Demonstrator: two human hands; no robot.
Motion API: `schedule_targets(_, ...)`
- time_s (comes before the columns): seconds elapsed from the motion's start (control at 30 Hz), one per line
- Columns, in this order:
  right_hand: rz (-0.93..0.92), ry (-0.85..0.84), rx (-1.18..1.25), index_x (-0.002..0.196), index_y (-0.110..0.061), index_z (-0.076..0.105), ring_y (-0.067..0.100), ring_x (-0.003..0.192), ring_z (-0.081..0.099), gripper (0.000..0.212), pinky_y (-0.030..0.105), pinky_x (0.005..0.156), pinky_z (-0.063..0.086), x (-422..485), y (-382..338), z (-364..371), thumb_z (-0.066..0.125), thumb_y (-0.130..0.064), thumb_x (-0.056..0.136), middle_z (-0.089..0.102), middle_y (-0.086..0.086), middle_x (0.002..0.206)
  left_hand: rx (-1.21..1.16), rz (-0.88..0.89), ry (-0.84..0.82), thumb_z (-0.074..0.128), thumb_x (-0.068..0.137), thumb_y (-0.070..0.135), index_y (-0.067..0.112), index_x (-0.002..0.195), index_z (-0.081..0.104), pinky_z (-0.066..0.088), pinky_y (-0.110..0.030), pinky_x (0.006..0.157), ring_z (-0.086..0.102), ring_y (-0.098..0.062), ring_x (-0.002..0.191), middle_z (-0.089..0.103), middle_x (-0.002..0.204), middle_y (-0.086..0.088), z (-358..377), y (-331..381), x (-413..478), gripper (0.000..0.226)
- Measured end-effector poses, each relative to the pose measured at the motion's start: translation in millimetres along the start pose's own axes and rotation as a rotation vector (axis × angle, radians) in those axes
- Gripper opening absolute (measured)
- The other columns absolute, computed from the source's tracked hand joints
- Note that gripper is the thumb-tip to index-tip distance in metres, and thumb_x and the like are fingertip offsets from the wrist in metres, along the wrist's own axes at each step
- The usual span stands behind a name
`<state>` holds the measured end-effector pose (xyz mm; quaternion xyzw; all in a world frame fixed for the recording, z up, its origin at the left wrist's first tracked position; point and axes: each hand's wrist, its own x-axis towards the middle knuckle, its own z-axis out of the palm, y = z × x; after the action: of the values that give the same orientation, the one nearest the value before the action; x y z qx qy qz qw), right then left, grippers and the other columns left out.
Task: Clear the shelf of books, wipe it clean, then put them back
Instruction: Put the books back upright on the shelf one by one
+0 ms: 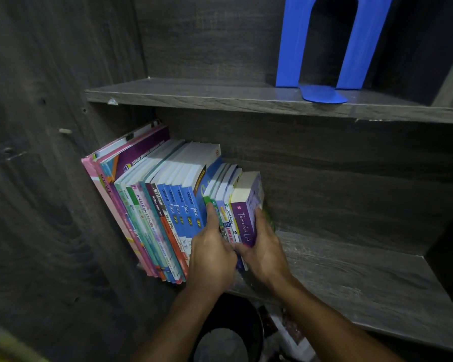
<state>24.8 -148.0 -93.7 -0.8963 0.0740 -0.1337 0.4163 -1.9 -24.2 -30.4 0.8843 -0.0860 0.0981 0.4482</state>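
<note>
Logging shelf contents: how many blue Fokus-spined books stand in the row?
4 Fokus books, side by side mid-row on the lower shelf, just left of the left hand; the hand may hide another.

The head-worn camera looks forward and down from close at the lower shelf [351, 270].

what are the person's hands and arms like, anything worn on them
Both are bare: the left hand and right hand wear no gloves, and no ring, watch or bracelet shows. The forearms are uncovered too, with no sleeve in view down to the frame's edge.
</note>
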Motion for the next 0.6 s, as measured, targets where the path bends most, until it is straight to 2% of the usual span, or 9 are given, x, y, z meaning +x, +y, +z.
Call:
schedule_targets(0.07, 0.010, 0.007, 0.001, 0.157, -0.028, 0.010, 0.019, 0.134, 0.046, 0.104, 0.046, 0.105, 0.048, 1, -3, -1, 0.079, -0.040, 0.080, 0.035, -0.002, 0.156, 0.007, 0.028, 0.015, 0.052, 0.097, 0.010, 0.023, 0.155, 0.014, 0.049, -0.015, 0.077, 0.059, -0.004, 0.088, 0.063, 0.110, 0.006, -2, -2, -1, 0.071)
schedule_targets(0.13, 0.023, 0.018, -0.011, 0.156, -0.025, 0.017, 0.020, 0.134, 0.046, 0.101, 0.045, 0.104, 0.048, 3, -6, -2, 0.080, -0.039, 0.078, 0.038, -0.001, 0.154, -0.022, 0.052, 0.089, 0.056, 0.096, 0.014, 0.019, 0.147, 0.038, 0.045, -0.008, 0.082, 0.059, -0.001, 0.096, 0.063, 0.114, 0.009, -6, -9, -2, 0.054)
schedule_targets(0.17, 0.032, 0.014, -0.020, 0.155, -0.024, 0.018, 0.020, 0.134, 0.046, 0.101, 0.045, 0.105, 0.047, 4, -8, -2, 0.080, -0.038, 0.078, 0.039, -0.001, 0.154, -0.044, 0.038, 0.136, 0.058, 0.095, 0.018, 0.018, 0.135, 0.053, 0.047, -0.007, 0.081, 0.061, 0.003, 0.094, 0.065, 0.108, 0.011, -9, -14, -2, 0.040)
schedule_targets(0.23, 0.045, 0.001, -0.036, 0.156, -0.023, 0.014, 0.021, 0.137, 0.043, 0.104, 0.048, 0.106, 0.045, 4, -11, 0, 0.081, -0.038, 0.078, 0.035, -0.001, 0.156, -0.051, -0.033, 0.187, 0.060, 0.094, 0.031, 0.021, 0.101, 0.069, 0.055, -0.018, 0.073, 0.064, 0.003, 0.078, 0.069, 0.086, 0.015, -15, -29, -3, 0.015)
schedule_targets(0.3, 0.046, -0.005, -0.063, 0.156, -0.022, 0.009, 0.023, 0.140, 0.039, 0.108, 0.050, 0.108, 0.044, 2, -12, 3, 0.081, -0.038, 0.077, 0.028, 0.000, 0.160, 0.024, -0.084, 0.154, 0.063, 0.090, 0.042, 0.023, 0.079, 0.065, 0.054, -0.024, 0.062, 0.063, -0.001, 0.064, 0.065, 0.067, 0.011, -20, -45, -2, 0.022)
schedule_targets(0.37, 0.040, 0.003, -0.088, 0.156, -0.021, 0.008, 0.024, 0.139, 0.040, 0.108, 0.049, 0.106, 0.046, 1, -13, 5, 0.081, -0.035, 0.078, 0.027, 0.002, 0.160, 0.141, -0.096, 0.077, 0.065, 0.085, 0.052, 0.022, 0.072, 0.059, 0.053, -0.026, 0.057, 0.062, -0.005, 0.060, 0.063, 0.062, 0.007, -20, -53, 3, 0.033)
schedule_targets(0.5, 0.058, -0.014, -0.118, 0.157, -0.020, 0.003, 0.023, 0.139, 0.039, 0.110, 0.045, 0.107, 0.042, 5, -15, 2, 0.080, -0.033, 0.079, 0.027, 0.003, 0.159, 0.510, -0.086, 0.042, 0.058, 0.086, 0.060, 0.019, 0.080, 0.054, 0.050, -0.029, 0.061, 0.060, -0.014, 0.068, 0.059, 0.068, 0.005, -16, -45, 11, 0.041)
schedule_targets(0.6, 0.059, -0.028, -0.135, 0.158, -0.020, 0.002, 0.024, 0.138, 0.041, 0.111, 0.045, 0.106, 0.043, 5, -15, 2, 0.079, -0.036, 0.080, 0.028, 0.003, 0.159, 0.589, 0.001, 0.036, 0.048, 0.092, 0.059, 0.021, 0.092, 0.051, 0.049, -0.028, 0.062, 0.059, -0.013, 0.071, 0.059, 0.076, 0.006, -14, -47, 9, 0.038)
